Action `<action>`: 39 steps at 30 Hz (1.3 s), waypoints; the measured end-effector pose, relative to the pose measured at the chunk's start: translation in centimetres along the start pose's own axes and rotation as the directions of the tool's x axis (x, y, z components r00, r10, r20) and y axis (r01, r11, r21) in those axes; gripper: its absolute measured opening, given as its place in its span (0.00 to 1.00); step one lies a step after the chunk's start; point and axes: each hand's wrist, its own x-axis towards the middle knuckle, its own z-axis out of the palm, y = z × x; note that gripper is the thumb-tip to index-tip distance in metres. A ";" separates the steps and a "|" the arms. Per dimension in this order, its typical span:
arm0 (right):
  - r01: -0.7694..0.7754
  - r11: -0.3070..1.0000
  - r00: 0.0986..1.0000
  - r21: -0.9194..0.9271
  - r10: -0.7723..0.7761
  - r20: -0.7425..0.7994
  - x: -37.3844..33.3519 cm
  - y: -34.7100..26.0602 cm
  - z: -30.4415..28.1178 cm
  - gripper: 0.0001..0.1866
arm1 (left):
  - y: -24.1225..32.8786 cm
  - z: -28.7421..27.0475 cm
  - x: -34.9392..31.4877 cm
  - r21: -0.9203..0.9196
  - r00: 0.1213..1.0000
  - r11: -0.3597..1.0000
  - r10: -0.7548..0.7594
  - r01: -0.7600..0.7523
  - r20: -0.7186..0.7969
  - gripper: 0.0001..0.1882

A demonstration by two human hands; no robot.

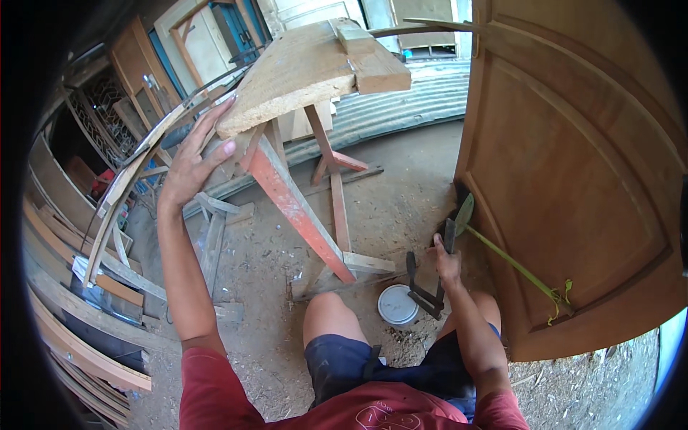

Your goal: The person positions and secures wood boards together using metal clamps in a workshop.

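Note:
My left hand (192, 161) rests against the near left corner of a thick wooden plank (294, 68), its fingers stretched along the side and the thumb apart at the end. The plank lies on a sawhorse with a worn red leg (297, 204). Low on the right, my right hand (448, 264) is closed around a dark, U-shaped tool (430, 301), perhaps a clamp; its exact kind is unclear. Just beyond that hand stands a panelled brown wooden door (573, 179). A green stalk (512, 258) leans across the door's lower part.
A round white-topped container (398, 304) sits on the floor between my knees and the sawhorse. Smaller wood blocks (355, 39) lie on the plank. Stacked boards (93, 344) and curved strips (132, 172) crowd the left. Corrugated metal sheet (423, 93) runs behind the sawhorse.

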 end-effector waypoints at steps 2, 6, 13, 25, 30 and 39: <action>-0.032 0.999 1.000 -0.022 0.032 -0.001 0.7 0.6 -0.6 0.35 | 0.2 -0.1 0.1 -0.001 1.000 1.000 0.001 -0.001 -0.025 0.41; -0.078 0.996 0.997 -0.030 0.078 -0.020 1.7 1.4 -1.9 0.37 | -0.2 -0.1 0.0 -0.036 0.998 0.999 0.003 -0.005 -0.058 0.38; -0.167 0.986 0.986 -0.016 0.167 0.005 3.6 1.0 -3.1 0.37 | 1.3 0.3 -0.6 0.302 0.973 0.952 0.025 0.047 -0.228 0.27; -0.023 0.999 1.000 -0.028 0.022 -0.012 6.7 4.2 -3.5 0.37 | 9.3 12.5 5.6 0.572 0.752 0.784 0.524 -0.242 -0.399 0.24; -0.040 0.998 0.999 -0.041 0.039 -0.023 8.0 4.9 -5.0 0.40 | 7.0 15.5 9.1 0.531 0.598 0.818 0.543 -0.220 -0.589 0.26; -0.157 0.984 0.987 -0.088 0.159 0.014 7.3 4.2 -6.7 0.40 | 5.4 16.7 10.9 0.677 0.433 0.720 0.663 -0.149 -0.610 0.29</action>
